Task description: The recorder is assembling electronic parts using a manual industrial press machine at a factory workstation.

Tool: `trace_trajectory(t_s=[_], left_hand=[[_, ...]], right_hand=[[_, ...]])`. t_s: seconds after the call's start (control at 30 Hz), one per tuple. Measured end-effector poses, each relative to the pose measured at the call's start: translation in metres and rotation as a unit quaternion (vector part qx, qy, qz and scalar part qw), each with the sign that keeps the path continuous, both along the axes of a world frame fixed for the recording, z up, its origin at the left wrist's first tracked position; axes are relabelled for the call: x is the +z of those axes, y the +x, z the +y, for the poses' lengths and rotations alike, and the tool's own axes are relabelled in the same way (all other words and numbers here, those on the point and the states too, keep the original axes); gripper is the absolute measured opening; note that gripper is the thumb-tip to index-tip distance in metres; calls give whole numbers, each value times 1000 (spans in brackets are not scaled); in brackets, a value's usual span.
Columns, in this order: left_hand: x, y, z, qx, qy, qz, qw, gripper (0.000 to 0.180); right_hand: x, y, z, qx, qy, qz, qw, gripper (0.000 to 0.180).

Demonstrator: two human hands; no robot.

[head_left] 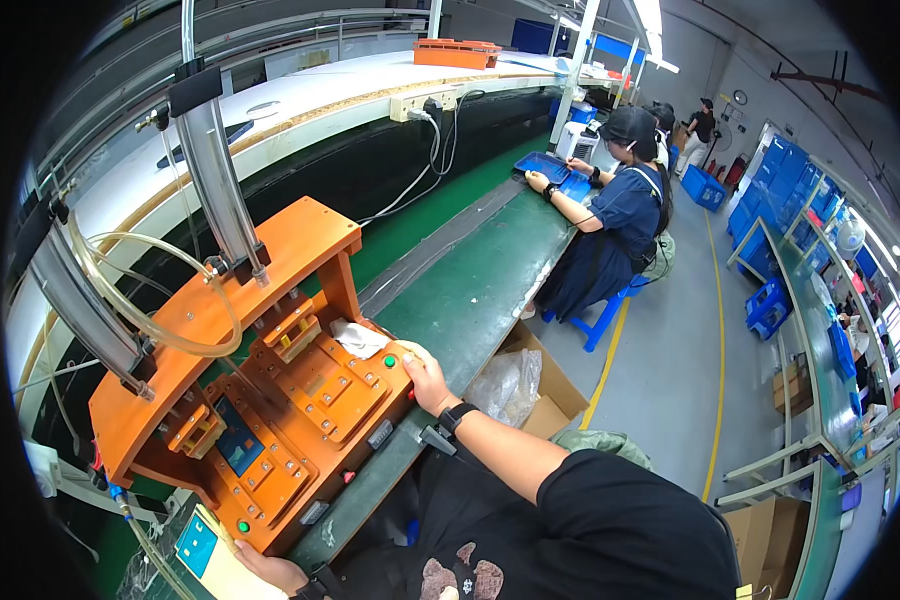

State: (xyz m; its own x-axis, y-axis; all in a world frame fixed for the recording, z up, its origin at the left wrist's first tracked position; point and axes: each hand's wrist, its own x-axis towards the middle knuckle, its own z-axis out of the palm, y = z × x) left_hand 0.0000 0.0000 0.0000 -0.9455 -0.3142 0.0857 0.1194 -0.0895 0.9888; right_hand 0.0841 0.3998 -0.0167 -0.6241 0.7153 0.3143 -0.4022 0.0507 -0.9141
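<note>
Press [300, 402] stands between left fingers [246, 553] and right fingers [411, 360].

That black T-shirt [650, 530] has a short, roomy right sleeve [580, 485] and mottled brown patches [488, 578] printed on its front. A black band [457, 415] circles the right wrist, and a dark band [313, 588] shows at the left.

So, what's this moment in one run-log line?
left grip: at left front corner of orange machine; right grip: at right front corner; blue panel: left side; white cloth: right side
</note>
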Motion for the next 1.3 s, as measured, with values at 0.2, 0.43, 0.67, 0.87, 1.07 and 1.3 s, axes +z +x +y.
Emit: trace_trajectory(t_s=[0.2,0.43,0.67,0.87,1.07,1.3], left_hand=[[5,2,2,42,-71,-10,997,51],[5,2,4,32,-64,-2,997,50],[0,1,0,2,-35,0,999,52],[-2,0,-2,-11,-22,10,1000,52],[-4,-1,-2,-16,-2,6,1000,52],[9,5,6,9,-8,2,1000,50]], right_hand=[[7,2,-5,-25,30,-24,999,31],[5,2,-2,-13,23,-1,1000,32],[5,2,-1,-17,21,-6,1000,32],[5,2,-2,-22,27,-18,999,32],[3,2,-1,-17,20,-12,1000,33],[4,1,-2,-9,9,-1,1000,33]])
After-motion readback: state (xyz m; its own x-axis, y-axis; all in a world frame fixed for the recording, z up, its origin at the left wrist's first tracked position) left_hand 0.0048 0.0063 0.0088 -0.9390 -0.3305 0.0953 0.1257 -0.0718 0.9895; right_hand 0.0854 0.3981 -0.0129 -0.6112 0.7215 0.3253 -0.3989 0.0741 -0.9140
